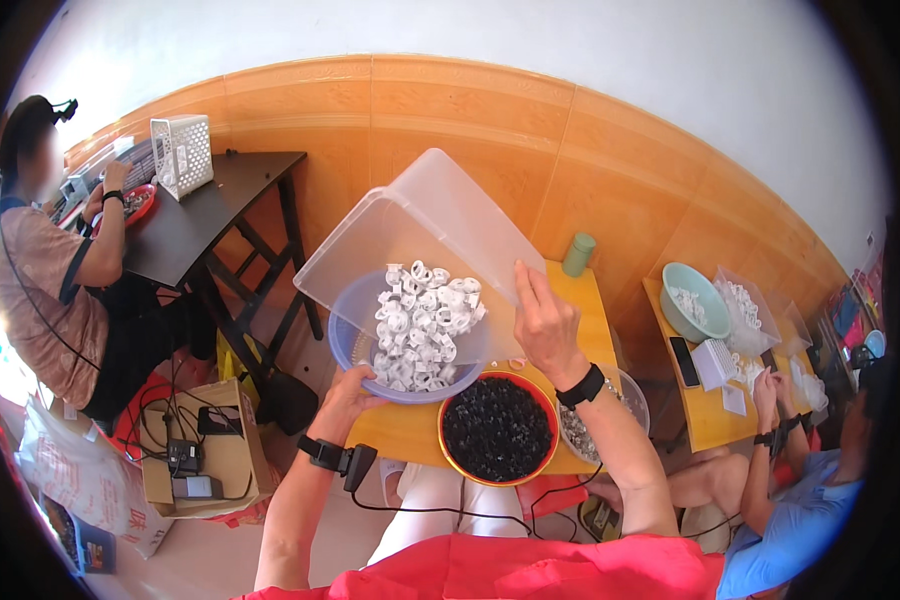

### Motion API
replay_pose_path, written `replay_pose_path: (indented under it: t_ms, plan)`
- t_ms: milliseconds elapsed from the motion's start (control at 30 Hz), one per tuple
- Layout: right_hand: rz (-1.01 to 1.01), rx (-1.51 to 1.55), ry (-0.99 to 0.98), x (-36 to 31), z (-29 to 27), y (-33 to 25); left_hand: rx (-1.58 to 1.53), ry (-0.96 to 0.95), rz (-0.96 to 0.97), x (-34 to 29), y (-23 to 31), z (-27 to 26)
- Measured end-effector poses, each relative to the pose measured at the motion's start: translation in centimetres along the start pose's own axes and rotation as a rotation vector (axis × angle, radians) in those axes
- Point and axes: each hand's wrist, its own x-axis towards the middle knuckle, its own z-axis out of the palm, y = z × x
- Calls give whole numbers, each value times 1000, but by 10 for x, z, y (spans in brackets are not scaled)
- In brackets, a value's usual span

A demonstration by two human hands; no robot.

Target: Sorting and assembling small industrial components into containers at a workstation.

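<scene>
My right hand [548, 325] grips the edge of a translucent plastic bin [465, 215], tilted over a light purple bowl [345, 335]. My left hand [350, 402] is closed on that bowl's near left rim. A heap of small white plastic parts [425, 335] lies at the bowl, with some higher ones against the bin; where bin ends and bowl begins is hard to tell there. Next to it sits a red bowl with a yellow rim [446, 458], full of small black parts [498, 425]. A clear bowl [643, 400] with greyish pieces stands beneath my right forearm.
A green cup [578, 255] stands at the far edge of the yellow table [595, 310]. To the left, a person [60, 270] works at a dark table [195, 220]; an open carton [255, 450] holds cables. On the right, another person [800, 500] works beside a teal basin [720, 310].
</scene>
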Motion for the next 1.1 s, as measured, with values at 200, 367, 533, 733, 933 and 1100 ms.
replay_pose_path:
  t_ms: [200,367,533,733,933,1100]
  plan:
    - [-97,-13,86,-6,1,4,-14,12,-30,-7,0,9]
    - [-168,-38,127,4,-5,4,-29,-91,-21,8,-13,-14]
    - [-128,-122,205,18,-18,10,-63,-118,-44,11,-14,-17]
    - [-23,-165,233,29,-19,24,-48,-72,-50,5,-12,-13]
    - [460,-57,172,5,-3,85,-55,-140,-35,-3,-14,-17]
    - [1227,146,-73,-47,16,154,-80,-106,5,1,-16,-18]
